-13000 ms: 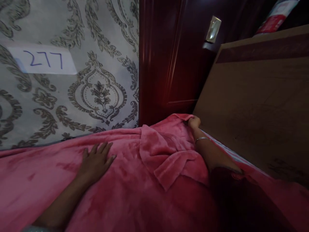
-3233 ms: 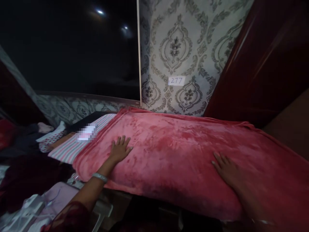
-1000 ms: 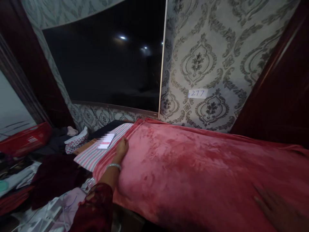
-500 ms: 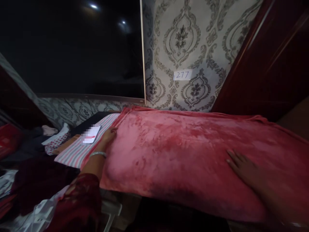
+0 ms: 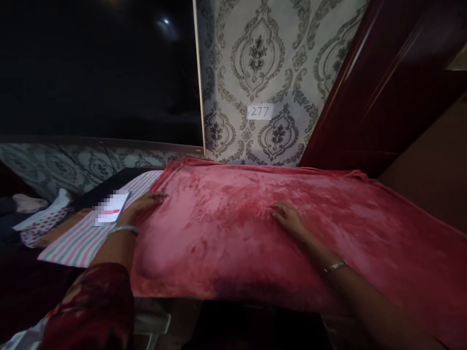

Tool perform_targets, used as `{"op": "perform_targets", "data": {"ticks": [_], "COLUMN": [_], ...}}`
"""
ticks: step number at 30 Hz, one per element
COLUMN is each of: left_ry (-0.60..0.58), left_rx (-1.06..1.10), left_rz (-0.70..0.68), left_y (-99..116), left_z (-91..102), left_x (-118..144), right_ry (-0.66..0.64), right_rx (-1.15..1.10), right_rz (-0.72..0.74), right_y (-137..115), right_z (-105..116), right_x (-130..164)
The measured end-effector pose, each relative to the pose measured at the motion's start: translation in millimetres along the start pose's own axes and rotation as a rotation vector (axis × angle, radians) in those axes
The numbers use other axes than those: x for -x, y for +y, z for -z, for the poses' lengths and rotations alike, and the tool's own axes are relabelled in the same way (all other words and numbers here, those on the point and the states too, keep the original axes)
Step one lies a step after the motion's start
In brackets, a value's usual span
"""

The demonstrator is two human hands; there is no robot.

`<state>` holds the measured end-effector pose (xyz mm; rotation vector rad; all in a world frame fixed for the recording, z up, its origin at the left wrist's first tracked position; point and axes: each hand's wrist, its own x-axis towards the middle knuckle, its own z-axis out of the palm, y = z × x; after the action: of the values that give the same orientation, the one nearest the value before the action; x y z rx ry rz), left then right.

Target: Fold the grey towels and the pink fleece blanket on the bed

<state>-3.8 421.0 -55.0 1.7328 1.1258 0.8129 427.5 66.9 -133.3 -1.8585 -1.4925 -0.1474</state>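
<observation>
In the head view, one pink fleece blanket (image 5: 262,228) is being shown spread flat over a raised surface that is set against the patterned wallpaper (image 5: 277,58). The left hand (image 5: 140,205) is being laid palm down on the blanket's left edge, fingers stretched out flat and not pinching any cloth. The right hand (image 5: 290,218) is being pressed flat near the middle of the blanket, fingers loosely spread, nothing being gripped. A bangle is being worn on each wrist, two in all.

As far as can be judged, the spreading is largely done: the top is lying smooth and the far edge is being run along the wall. A few shallow wrinkles are being left around the right hand, and the near edge is hanging over the front, so some smoothing and squaring seems to be left.

Just beside the left hand, one striped cloth (image 5: 78,238) is being left uncovered, and one white card (image 5: 109,212) is lying on it, its print blurred. Further left, one polka-dot cloth (image 5: 44,221) is lying in the dimness. One paper label reading 277 (image 5: 260,112) is stuck on the wallpaper, one dark screen (image 5: 98,68) is being hung to the left of it, and dark red wood panelling (image 5: 379,92) is standing to the right.
</observation>
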Motion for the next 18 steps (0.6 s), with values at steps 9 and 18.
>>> {"op": "perform_targets", "data": {"ticks": [9,18], "left_ry": [0.021,0.169], "left_rx": [0.259,0.512], "left_rz": [0.139,0.053], "left_y": [-2.4,-15.1], "left_z": [8.9,7.7], "left_x": [6.7,1.1], "right_ry": [-0.087,-0.143], "right_rx": [0.033,0.161], "right_rz": [0.013,0.027], "right_y": [-14.1,-26.0], "right_z": [-39.9,-58.2], "right_x": [-34.3,-36.3]}}
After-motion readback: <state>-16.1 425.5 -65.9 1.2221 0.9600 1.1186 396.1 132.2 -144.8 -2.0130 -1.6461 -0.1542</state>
